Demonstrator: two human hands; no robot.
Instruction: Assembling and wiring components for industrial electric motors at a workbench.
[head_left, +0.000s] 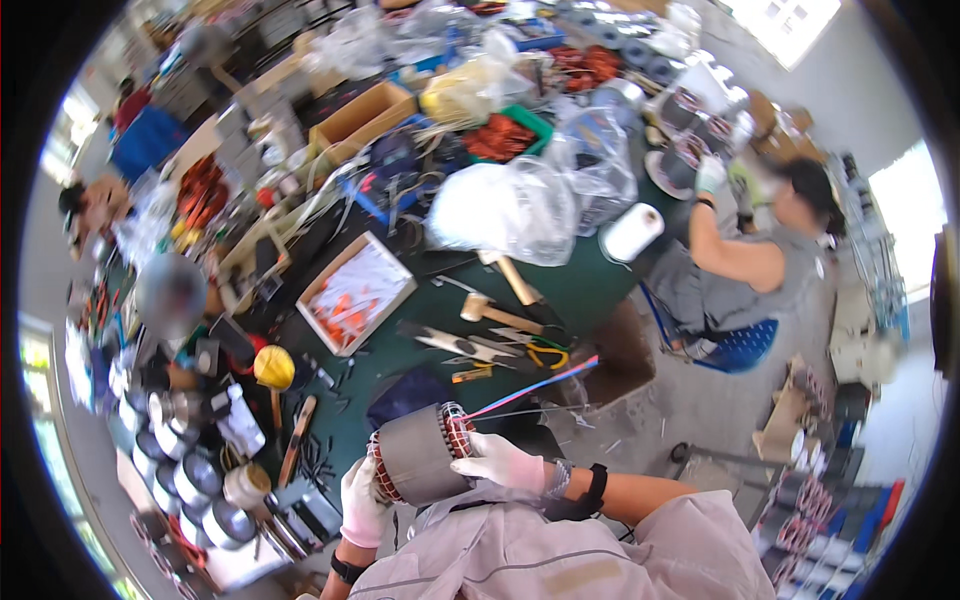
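Note:
A grey cylindrical motor stator (420,455) with red-and-white laced windings at both ends is held up close to my body, at the near edge of the green-topped table. My left hand (362,502), in a white glove, grips its left end. Around the right end, my gloved right hand (497,462) is closed against the winding and the core. Red and blue lead wires (535,388) stick out from the right end toward the upper right. Just behind the stator lies a dark blue cloth (405,395).
Scissors and pliers (470,345), a wooden-headed mallet (485,310) and a hammer (525,285) lie beyond. A white box with orange pieces (355,295) stands left of them. Plastic bags (510,205) and a white thread spool (632,233) are farther back. A co-worker (750,260) sits at right.

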